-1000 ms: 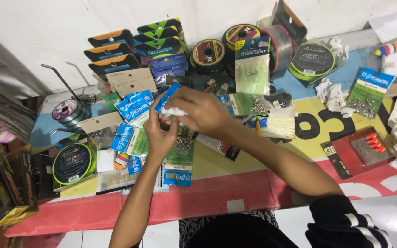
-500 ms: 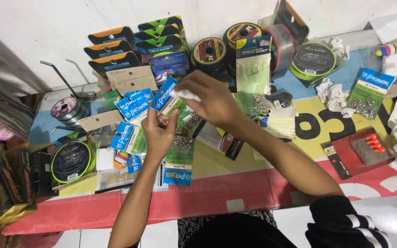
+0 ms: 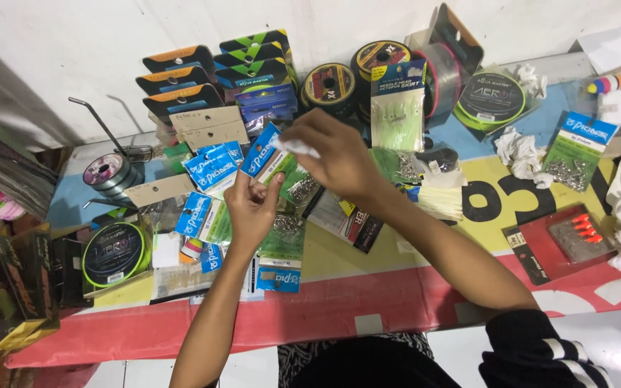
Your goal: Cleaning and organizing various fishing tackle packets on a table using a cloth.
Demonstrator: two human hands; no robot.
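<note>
Little has shifted in the last half second: both hands hold nearly the same pose above the middle of the table, the packet tilted a touch more upright. Closed on the lower part of a small clear plastic packet with a blue card header, the left hand pinches it between thumb and fingers, its long axis slanting up and away toward the table's far edge, blue header uppermost. Just above and to the right, the right hand is clamped on a small crumpled white scrap of paper, which sits beside the header, close enough that contact cannot be judged. The right hand is thus the nearer to the packet's top end, the left to its bottom. Beneath the hands, more blue-headed packets of small metal fittings lie scattered on the table, a surface covered in a red, yellow and blue sheet. A green-rimmed spool of fishing line rests toward the left edge, and dark spools stand along the far edge against the white wall.
</note>
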